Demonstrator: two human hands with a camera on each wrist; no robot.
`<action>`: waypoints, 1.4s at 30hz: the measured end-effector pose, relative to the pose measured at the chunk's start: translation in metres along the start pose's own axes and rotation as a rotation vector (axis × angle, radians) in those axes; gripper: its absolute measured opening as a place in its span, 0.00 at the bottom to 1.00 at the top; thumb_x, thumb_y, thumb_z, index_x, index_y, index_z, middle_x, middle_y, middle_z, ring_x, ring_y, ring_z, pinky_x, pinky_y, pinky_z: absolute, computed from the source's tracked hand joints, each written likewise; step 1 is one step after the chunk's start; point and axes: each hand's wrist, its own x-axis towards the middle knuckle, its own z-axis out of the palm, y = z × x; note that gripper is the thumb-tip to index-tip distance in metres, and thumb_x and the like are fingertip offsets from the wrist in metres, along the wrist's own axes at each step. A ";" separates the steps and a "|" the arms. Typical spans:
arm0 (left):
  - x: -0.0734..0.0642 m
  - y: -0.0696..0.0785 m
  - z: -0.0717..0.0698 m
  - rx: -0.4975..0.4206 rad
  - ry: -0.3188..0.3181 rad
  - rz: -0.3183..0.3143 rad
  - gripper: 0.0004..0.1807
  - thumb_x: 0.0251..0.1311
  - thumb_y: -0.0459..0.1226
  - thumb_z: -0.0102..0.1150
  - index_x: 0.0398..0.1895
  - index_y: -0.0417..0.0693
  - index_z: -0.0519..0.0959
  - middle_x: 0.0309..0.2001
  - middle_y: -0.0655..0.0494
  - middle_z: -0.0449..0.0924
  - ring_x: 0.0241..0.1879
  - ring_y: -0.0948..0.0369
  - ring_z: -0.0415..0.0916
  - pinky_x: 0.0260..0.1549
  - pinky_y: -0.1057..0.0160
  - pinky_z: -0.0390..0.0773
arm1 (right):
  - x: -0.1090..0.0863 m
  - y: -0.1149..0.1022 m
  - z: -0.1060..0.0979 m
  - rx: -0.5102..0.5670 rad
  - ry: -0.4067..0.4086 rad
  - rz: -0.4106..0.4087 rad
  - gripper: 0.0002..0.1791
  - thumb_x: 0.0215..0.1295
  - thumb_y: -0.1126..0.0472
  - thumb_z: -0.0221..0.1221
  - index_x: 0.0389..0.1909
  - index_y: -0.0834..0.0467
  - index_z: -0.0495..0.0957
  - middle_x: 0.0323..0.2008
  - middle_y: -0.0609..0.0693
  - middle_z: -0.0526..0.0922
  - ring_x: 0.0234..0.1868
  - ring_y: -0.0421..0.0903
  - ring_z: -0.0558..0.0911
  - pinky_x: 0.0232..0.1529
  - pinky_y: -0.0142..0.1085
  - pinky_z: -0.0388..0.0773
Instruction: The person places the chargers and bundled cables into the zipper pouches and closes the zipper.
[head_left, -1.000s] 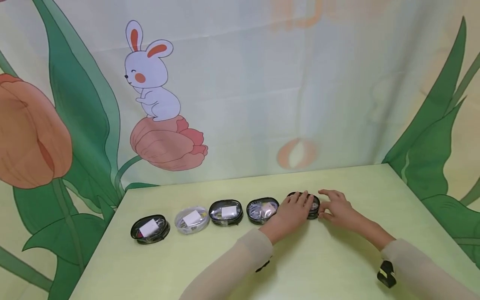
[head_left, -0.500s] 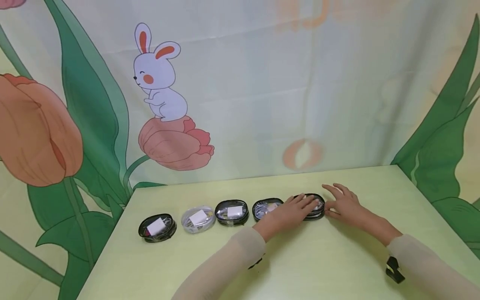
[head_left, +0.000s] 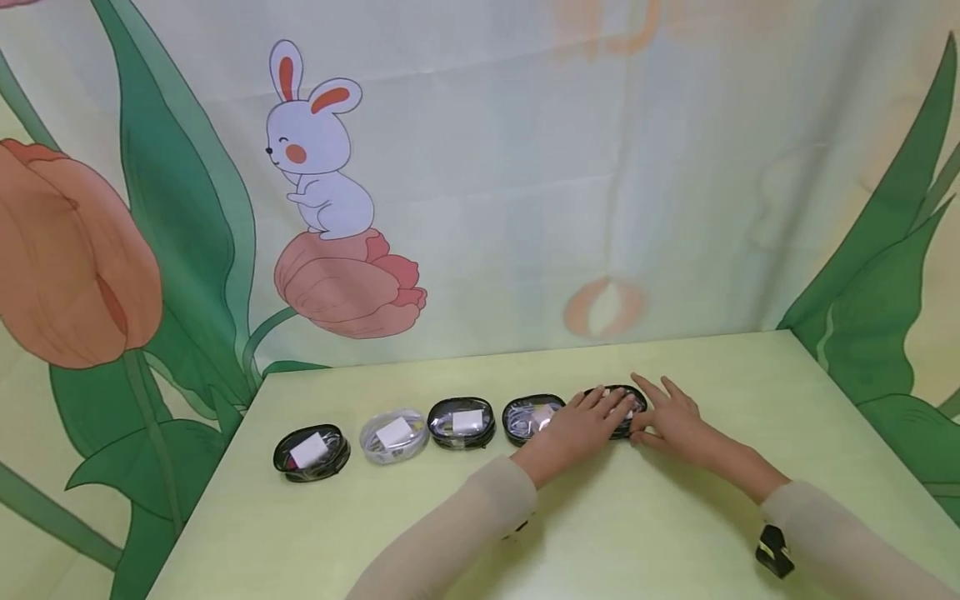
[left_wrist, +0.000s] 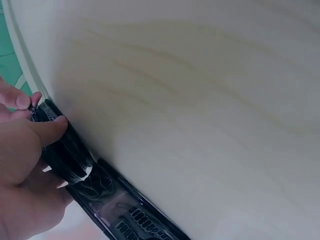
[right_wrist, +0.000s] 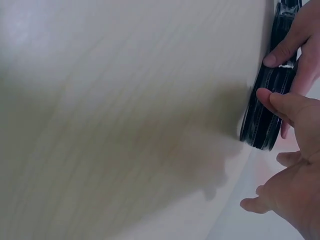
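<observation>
On the table lies an oval black zip case (right_wrist: 260,120) with a clear top, the rightmost of a row. My left hand (head_left: 577,429) lies across it and grips it, fingers over the top, with the thumb (left_wrist: 55,129) on its near side in the left wrist view. At the case's right end, my right hand (head_left: 675,425) pinches a small dark zipper pull (left_wrist: 33,108) between thumb and forefinger; its other fingers stay spread. Much of the case is hidden beneath the left hand. Directly left of it lies another black-edged case (head_left: 517,417) holding a coiled cable and a pale block.
Farther left along the row are a black case (head_left: 461,423) with a white block inside, a clear-edged case (head_left: 393,435) and another black case (head_left: 311,452). A printed curtain (head_left: 480,250) hangs behind the table (head_left: 600,533).
My right hand has shifted left, bringing thumb and forefinger together at the case's end. The left hand stays on the case. The head view has swung slightly.
</observation>
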 end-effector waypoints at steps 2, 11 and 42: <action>-0.002 -0.002 -0.001 0.001 -0.002 -0.008 0.30 0.83 0.40 0.31 0.84 0.57 0.43 0.82 0.60 0.45 0.79 0.56 0.49 0.72 0.59 0.61 | 0.002 0.000 0.000 0.001 0.002 0.009 0.05 0.61 0.55 0.70 0.27 0.43 0.85 0.72 0.72 0.61 0.64 0.88 0.59 0.50 0.79 0.65; -0.011 -0.005 -0.004 0.011 0.075 0.007 0.30 0.81 0.45 0.42 0.81 0.52 0.54 0.80 0.55 0.54 0.78 0.52 0.53 0.72 0.53 0.60 | 0.005 0.018 -0.007 -0.017 0.002 0.051 0.06 0.61 0.58 0.71 0.28 0.43 0.85 0.73 0.73 0.60 0.66 0.86 0.56 0.53 0.80 0.62; -0.008 -0.003 0.002 -0.002 0.054 0.063 0.30 0.83 0.43 0.36 0.82 0.48 0.48 0.80 0.53 0.52 0.78 0.56 0.53 0.70 0.58 0.65 | -0.002 0.012 -0.005 -0.031 -0.023 -0.016 0.05 0.59 0.54 0.72 0.28 0.41 0.86 0.74 0.69 0.59 0.69 0.84 0.54 0.51 0.82 0.59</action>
